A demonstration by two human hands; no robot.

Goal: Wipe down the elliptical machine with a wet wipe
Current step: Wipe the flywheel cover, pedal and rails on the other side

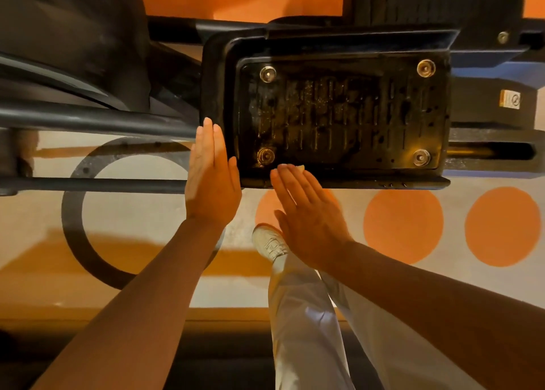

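Left hand and right hand outstretched, fingers straight.

The single head-worn camera looks steeply down from above, close over the black pedal of the machine. Both forearms reach up into frame from the bottom edge, with the patterned floor below everything.

pale floor with orange dots, dark ring; white shoe, elliptical frame bar above it.
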